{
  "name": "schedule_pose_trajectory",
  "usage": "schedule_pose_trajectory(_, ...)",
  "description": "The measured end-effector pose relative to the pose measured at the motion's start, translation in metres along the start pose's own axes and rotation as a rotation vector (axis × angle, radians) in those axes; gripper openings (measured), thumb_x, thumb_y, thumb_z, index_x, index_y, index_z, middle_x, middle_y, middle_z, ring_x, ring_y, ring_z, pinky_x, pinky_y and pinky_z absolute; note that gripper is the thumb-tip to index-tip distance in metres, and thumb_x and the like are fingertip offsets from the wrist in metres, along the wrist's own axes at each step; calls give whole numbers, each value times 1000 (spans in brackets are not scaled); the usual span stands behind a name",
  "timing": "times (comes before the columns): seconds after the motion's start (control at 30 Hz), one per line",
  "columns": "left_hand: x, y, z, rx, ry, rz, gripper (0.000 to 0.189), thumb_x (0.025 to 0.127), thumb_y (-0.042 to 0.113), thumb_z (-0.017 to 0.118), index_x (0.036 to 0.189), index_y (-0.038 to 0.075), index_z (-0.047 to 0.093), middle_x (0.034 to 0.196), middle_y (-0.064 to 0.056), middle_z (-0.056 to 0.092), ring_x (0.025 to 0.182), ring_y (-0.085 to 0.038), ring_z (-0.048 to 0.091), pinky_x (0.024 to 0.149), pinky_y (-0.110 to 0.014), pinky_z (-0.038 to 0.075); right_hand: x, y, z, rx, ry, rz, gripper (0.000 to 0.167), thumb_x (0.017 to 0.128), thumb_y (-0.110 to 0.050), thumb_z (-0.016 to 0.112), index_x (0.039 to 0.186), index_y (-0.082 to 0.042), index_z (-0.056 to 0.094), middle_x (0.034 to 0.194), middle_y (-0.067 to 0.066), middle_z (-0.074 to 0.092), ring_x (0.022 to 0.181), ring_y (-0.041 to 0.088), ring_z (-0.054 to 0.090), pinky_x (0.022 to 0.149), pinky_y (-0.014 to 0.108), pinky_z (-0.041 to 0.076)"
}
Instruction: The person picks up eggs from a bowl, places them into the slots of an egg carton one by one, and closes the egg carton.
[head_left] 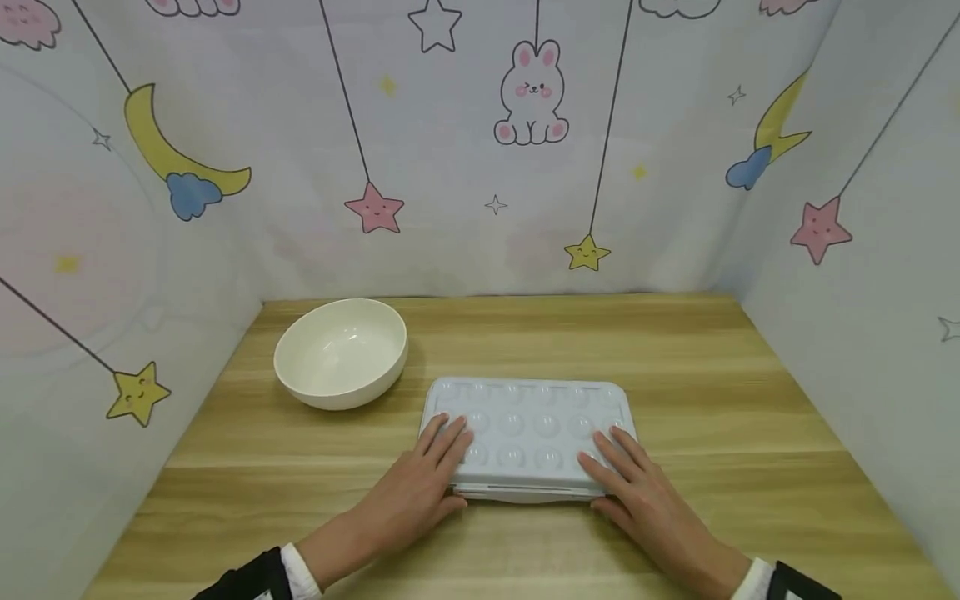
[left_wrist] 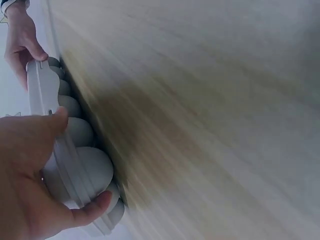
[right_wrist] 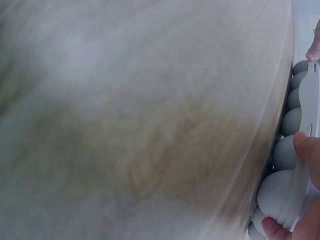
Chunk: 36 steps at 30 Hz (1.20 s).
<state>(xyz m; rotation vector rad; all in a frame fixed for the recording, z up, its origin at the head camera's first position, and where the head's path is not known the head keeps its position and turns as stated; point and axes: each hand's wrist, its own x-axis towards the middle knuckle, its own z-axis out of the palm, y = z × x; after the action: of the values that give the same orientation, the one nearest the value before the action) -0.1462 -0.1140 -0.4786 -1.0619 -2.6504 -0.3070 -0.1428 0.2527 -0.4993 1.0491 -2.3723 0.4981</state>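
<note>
A white plastic egg box with rows of round domes on its lid lies on the wooden table, its long side facing me. My left hand grips its left front corner, fingers spread over the lid and thumb at the front edge. At the right front corner my right hand holds it the same way. In the left wrist view, rounded cups bulge below the rim, with a fingertip curled against one. The right wrist view shows similar cups beneath the thumb. The box's contents are hidden.
A cream-white bowl stands on the table behind and left of the egg box. White cloth walls printed with stars, moons and a rabbit enclose the table at the back and both sides.
</note>
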Motion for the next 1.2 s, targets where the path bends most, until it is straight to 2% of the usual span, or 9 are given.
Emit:
schedule_pose_trajectory(0.1,0,0,2,6,21,-15,82,88,34,82,151,-3,44,157,-22,41,145,-47,34,88,-49,58,2,0,0,1,0,-8,56,106,-50,43,145,-14,61,150,20,53,138,47,45,92,64,52)
schedule_pose_trajectory(0.33,-1,5,6,-55,-6,-97,75,94,28,75,154,-1,40,162,-20,35,151,-44,26,86,-58,56,3,-1,0,3,-22,-3,54,106,-48,48,146,-14,60,151,20,52,138,48,44,93,65,51)
schedule_pose_trajectory(0.47,-1,7,6,-69,-7,-115,74,96,26,74,155,-1,39,163,-19,34,152,-43,24,87,-58,55,2,-1,0,0,-23,3,54,107,-48,46,146,-14,60,151,20,51,138,49,43,92,66,51)
schedule_pose_trajectory(0.6,-1,4,5,-71,-16,-103,78,95,30,75,156,0,38,164,-18,33,152,-42,23,89,-54,54,1,0,2,-4,-17,2,55,107,-49,44,146,-14,60,151,21,52,138,49,44,92,66,52)
schedule_pose_trajectory(0.73,-2,2,6,-87,-15,-98,75,98,33,72,157,1,38,164,-18,32,152,-42,23,88,-54,54,2,-1,1,-6,-13,-8,54,107,-48,45,146,-14,60,150,21,53,137,49,45,90,65,52)
schedule_pose_trajectory(0.87,-2,1,7,-74,21,-81,71,99,30,70,155,0,41,162,-19,35,151,-43,27,87,-55,54,4,-1,1,-1,-12,-3,54,107,-48,44,146,-14,60,150,20,52,138,49,44,91,66,52)
schedule_pose_trajectory(1.07,1,-3,8,-44,91,-23,71,91,30,78,148,-2,50,152,-21,48,144,-44,38,106,-54,47,4,-1,2,-8,-2,-8,55,108,-49,41,145,-13,61,149,22,53,137,49,45,89,66,53)
schedule_pose_trajectory(1.2,0,-5,12,-19,109,-3,70,91,29,79,147,-2,51,149,-21,51,142,-43,42,110,-52,44,2,-1,3,-5,-4,-5,55,108,-49,42,145,-14,61,149,21,54,137,49,45,90,65,53)
